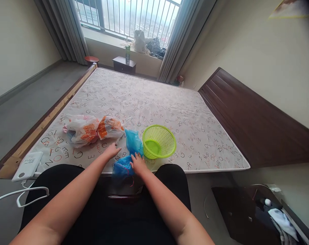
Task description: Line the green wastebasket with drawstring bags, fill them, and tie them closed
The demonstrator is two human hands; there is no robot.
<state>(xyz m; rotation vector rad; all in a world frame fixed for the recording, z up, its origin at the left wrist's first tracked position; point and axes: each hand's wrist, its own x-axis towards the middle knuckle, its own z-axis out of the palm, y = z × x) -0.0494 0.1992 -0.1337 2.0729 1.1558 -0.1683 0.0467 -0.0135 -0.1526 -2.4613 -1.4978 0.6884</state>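
- Blue bag (133, 140) lies on the mattress (149, 98) right in front of you, just left of the green basket (167, 144).
- Key relation: the bag sits between your two hands, and your right hand (139, 164) is the nearer one, touching it.
- Long axis: upper part points away from you, lower part slants nearer and to your left, down to the mattress's near edge. The narrowing is at your right fingertips. One bag or two, can't tell.
- Right grip: fingers somewhat spread over the blue film; can't tell if the thumb pinches any of it.
- Your left hand (113, 150) is left of the bag, near but apart from the upper part. Fingers partly bent; something pale and narrow shows at the tips, too small to tell if it's pinched.
- From the left grip, the upper part lies to the right and slightly away from you; the lower part lies right and nearer you.
- Basket is upright-ish, mouth tipped your way, close beside the bag's right side.
- Orange-printed bag (109, 127) and white bag (84, 131) lie beyond your left hand, off to the left.
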